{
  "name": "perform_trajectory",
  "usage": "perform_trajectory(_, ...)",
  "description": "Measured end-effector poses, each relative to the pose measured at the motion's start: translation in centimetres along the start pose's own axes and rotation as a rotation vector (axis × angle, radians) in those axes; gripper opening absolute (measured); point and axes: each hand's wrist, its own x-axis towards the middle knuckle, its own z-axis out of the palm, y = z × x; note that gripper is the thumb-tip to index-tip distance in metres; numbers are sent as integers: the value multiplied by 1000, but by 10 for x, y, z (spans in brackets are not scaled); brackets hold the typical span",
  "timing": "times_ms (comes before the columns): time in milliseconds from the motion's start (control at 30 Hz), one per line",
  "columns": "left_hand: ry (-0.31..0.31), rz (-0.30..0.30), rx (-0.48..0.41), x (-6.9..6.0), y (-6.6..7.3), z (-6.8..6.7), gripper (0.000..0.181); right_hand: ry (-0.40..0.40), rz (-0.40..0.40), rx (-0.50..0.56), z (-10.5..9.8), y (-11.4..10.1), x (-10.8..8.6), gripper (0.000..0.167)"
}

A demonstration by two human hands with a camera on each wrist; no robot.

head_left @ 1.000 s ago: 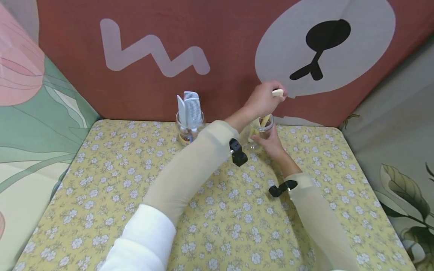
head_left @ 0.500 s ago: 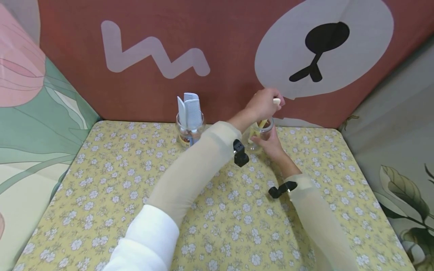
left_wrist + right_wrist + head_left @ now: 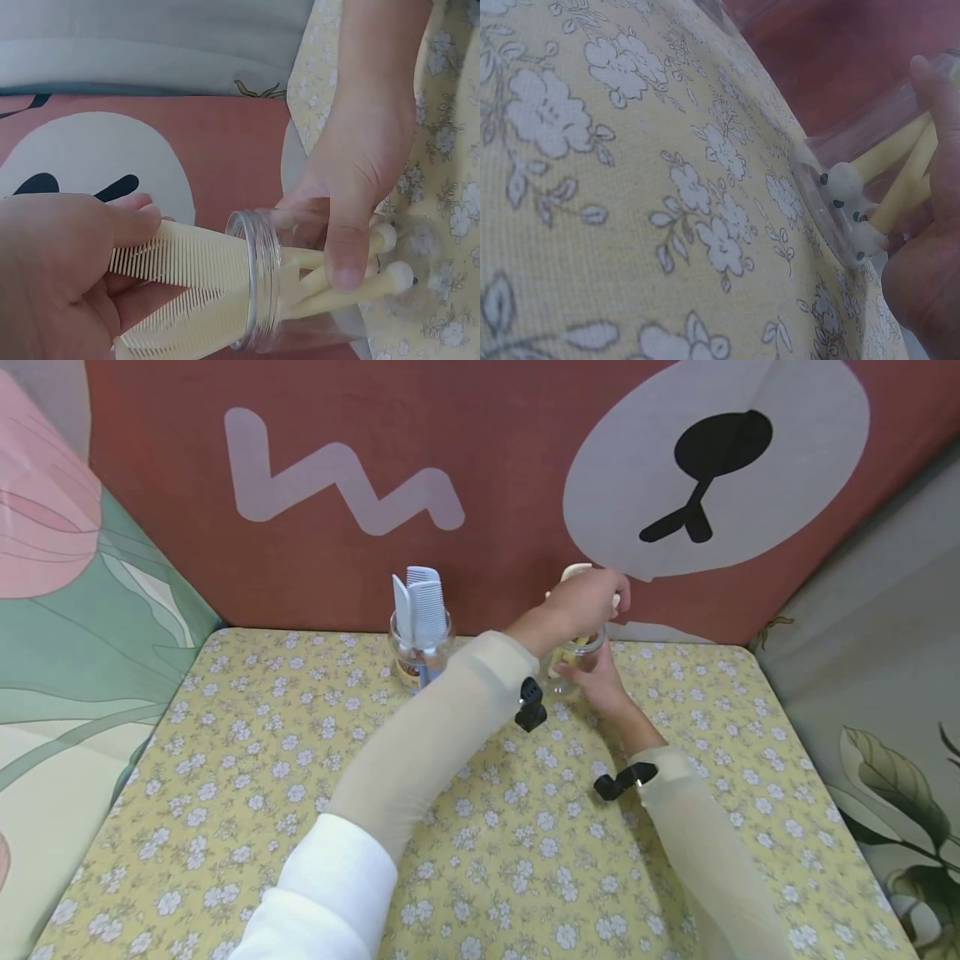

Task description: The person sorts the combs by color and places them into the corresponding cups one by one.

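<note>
My left hand (image 3: pixel 588 600) is over the mouth of a clear jar (image 3: pixel 562 683) at the back of the table. In the left wrist view, it pinches a pale yellow comb (image 3: pixel 199 255) by its toothed end, and the comb's handle is inside the jar. A second yellow comb (image 3: pixel 187 324) leans beside it, also handle down. White knobs (image 3: pixel 846 182) with dark spots tip the handles, near the jar's bottom in the right wrist view. My right hand (image 3: pixel 600 681) grips the jar's side, its thumb across the clear wall.
To the left, a second clear jar (image 3: pixel 401 668) holds several light blue combs (image 3: pixel 427 610), teeth up. A yellow flowered cloth (image 3: pixel 465 860) covers the table. Behind its back edge stands a reddish-brown fabric wall (image 3: pixel 510 485).
My left hand has come down with its comb towards the jar mouth, and another comb's top now shows behind the hand. My right hand and the jar have stayed put.
</note>
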Motion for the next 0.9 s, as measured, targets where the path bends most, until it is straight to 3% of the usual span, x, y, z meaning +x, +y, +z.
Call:
perform_trajectory(167, -32, 52, 111, 5, 0, 3, 26, 1, 7, -48, -2, 0, -2, 86)
perform_trajectory(400, -26, 69, 108, 4, -3, 0, 33, -18, -26, -70, -5, 1, 0, 88)
perform_trajectory(500, -11, 113, 116, -1, -3, -5, 33, -29, -36, -61, -6, 3, 2, 87)
perform_trajectory(700, 6, 198, 151, -19, -5, -27, 38, -13, 33, -43, -6, 2, 3, 87)
perform_trajectory(900, 46, 276, 183, -44, -18, -52, 40, -22, 158, -180, -7, -13, -2, 87)
